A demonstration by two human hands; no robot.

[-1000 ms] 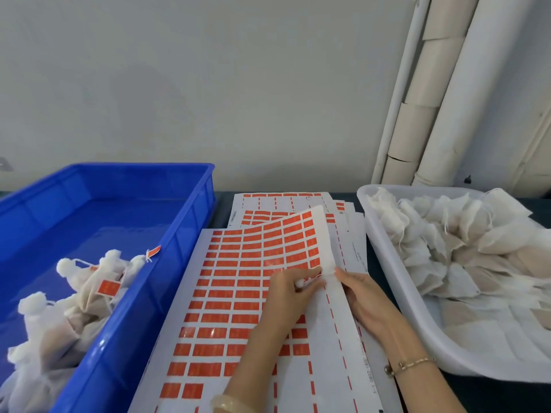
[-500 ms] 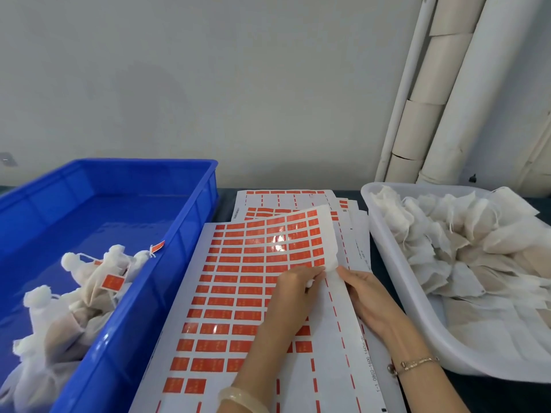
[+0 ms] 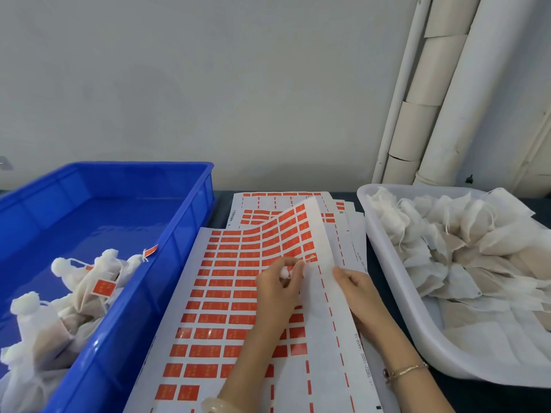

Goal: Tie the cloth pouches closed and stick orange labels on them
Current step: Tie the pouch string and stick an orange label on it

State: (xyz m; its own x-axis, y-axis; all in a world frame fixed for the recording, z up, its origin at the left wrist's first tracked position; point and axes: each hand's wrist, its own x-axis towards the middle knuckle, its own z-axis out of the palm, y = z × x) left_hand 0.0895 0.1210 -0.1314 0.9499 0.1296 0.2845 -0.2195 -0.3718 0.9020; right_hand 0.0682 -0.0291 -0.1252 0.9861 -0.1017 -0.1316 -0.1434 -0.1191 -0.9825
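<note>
My left hand (image 3: 278, 283), clenched on a small white cloth tuft (image 3: 284, 272), has the orange rectangular label (image 3: 310, 258) just far-right; my right hand (image 3: 354, 289) grips the white paper sheet's (image 3: 325, 234) lifted edge.

Print on the orange labels (image 3: 208, 323) is too small to read. Left hand (image 3: 277, 290) grips a small white item (image 3: 284, 272), identity unclear. Fingers of the right hand (image 3: 354, 290) are hidden under the label sheet (image 3: 320, 332). Blue crate (image 3: 179, 234) is cut off at 9 o'clock, white tray (image 3: 402, 308) at 3 o'clock.

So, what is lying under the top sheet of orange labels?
More label sheets show past its far and right edges, several mostly stripped. The top sheet hides how many there are and the table beneath them. The right hand holds its right edge.
</note>
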